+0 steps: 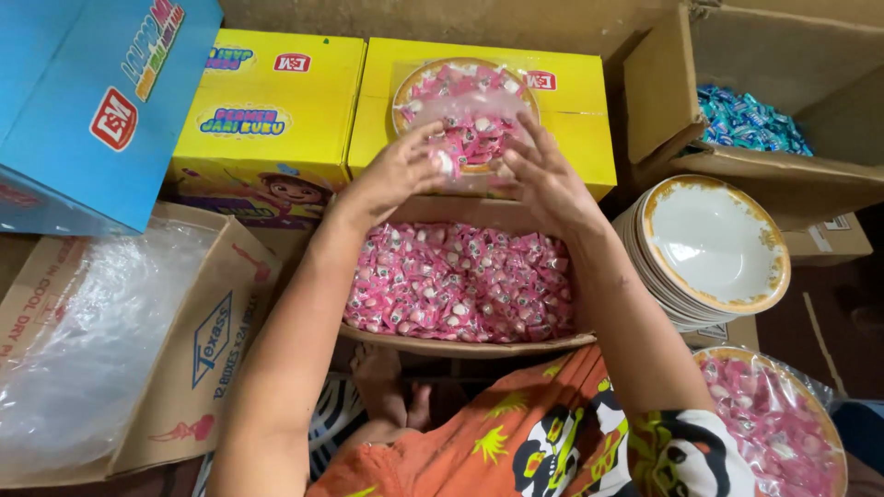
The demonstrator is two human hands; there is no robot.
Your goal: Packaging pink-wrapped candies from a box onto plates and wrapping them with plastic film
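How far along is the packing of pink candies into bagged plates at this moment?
Done, it seems: one bagged plate of pink candies lies at lower right. In hand: the left hand and right hand work the clear bag around a filled plate resting on a yellow box. Left: a stack of empty plates and a carton still full of pink candies.

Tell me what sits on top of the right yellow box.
On the right yellow box sits a plate of pink candies in a clear bag, held by both hands. The box lid beneath is covered.
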